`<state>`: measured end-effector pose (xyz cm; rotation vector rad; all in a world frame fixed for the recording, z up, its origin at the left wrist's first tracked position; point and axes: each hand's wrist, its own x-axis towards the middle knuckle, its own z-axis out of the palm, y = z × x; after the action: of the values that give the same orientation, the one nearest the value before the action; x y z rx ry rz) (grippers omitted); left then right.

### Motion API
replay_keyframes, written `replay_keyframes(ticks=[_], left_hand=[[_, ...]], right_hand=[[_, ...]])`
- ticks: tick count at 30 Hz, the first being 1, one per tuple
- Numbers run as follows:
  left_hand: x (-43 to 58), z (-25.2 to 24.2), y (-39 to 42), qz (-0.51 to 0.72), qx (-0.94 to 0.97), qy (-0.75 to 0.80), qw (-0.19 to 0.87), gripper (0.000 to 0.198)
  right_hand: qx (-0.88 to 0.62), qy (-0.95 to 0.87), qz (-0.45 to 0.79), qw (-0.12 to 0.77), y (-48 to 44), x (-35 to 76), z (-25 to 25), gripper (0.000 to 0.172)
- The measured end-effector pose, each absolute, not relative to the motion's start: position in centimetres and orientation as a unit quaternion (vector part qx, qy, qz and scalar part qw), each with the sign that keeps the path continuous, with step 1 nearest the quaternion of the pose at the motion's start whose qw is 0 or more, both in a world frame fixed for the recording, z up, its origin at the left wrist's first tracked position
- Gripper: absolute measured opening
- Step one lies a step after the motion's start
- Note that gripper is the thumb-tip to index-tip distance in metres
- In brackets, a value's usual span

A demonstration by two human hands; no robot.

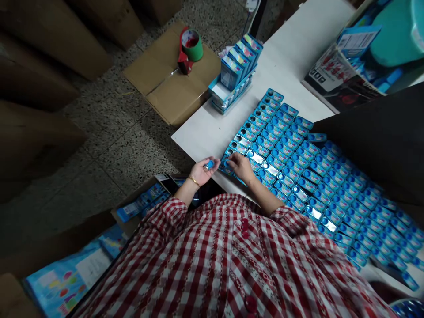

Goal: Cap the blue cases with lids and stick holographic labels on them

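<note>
My left hand (202,171) is closed around a small blue item (209,165) at the near left corner of the white table (212,128). My right hand (240,166) rests fingers-down on the nearest blue packs in a wide sheet of blue blister packs (298,163) that covers the table in rows. Several packs in the front rows show shiny empty pockets. A gold bracelet circles my left wrist. My red checked shirt fills the bottom of the view.
A blue display tray with upright blue boxes (236,73) stands at the table's far left. A printed carton (344,66) lies far right. On the floor, a flat cardboard box (172,84) carries a tape dispenser with green tape (190,47). An open box of blue packs (145,201) sits lower left.
</note>
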<state>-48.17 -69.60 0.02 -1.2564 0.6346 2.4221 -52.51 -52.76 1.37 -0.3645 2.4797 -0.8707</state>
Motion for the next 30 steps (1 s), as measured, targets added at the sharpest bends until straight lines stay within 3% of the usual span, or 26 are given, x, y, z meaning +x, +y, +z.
replay_keyframes(ticks=[3, 9, 13, 23, 30], left_hand=[[-48.4, 0.0, -71.2, 0.85, -0.46, 0.223, 0.127, 0.014], [-48.3, -0.3, -71.6, 0.854, -0.451, 0.236, 0.112, 0.016], [-47.9, -1.1, -71.4, 0.853, -0.449, 0.234, 0.123, 0.017], [-48.0, -1.5, -71.0, 0.851, -0.443, 0.237, 0.152, 0.016], [-48.6, -1.5, -71.0, 0.844, -0.451, 0.248, 0.152, 0.015]], right_hand=[[-0.16, 0.919, -0.195, 0.304, -54.0, -52.6, 1.3, 0.017], [-0.19, 0.927, -0.039, 0.322, -56.7, -52.9, 1.7, 0.025], [-0.209, 0.921, -0.052, 0.326, -56.1, -53.3, 1.4, 0.027], [-0.175, 0.904, -0.274, 0.277, -52.6, -54.0, -0.9, 0.027], [-0.162, 0.938, -0.089, 0.292, -53.8, -55.7, 0.9, 0.024]])
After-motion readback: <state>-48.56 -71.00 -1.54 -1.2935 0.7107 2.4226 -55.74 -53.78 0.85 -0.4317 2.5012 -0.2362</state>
